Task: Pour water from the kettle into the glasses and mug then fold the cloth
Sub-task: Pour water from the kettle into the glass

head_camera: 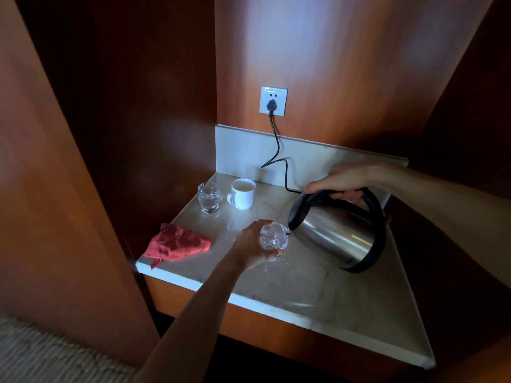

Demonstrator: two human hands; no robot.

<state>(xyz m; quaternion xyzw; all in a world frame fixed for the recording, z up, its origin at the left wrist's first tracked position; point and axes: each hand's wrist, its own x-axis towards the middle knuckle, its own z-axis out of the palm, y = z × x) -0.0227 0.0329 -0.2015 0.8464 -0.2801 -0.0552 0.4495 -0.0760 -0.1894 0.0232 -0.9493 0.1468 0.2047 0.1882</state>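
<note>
One smooth steel kettle (336, 234), tilted.

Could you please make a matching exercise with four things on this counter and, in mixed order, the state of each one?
Things:
1. kettle
2. red cloth
3. white mug
4. near glass

States:
A. crumpled at the counter's left edge
B. held by the left hand
C. tilted, in the right hand
D. standing at the back, beside the other glass

Pairs: 1-C, 2-A, 3-D, 4-B
</note>
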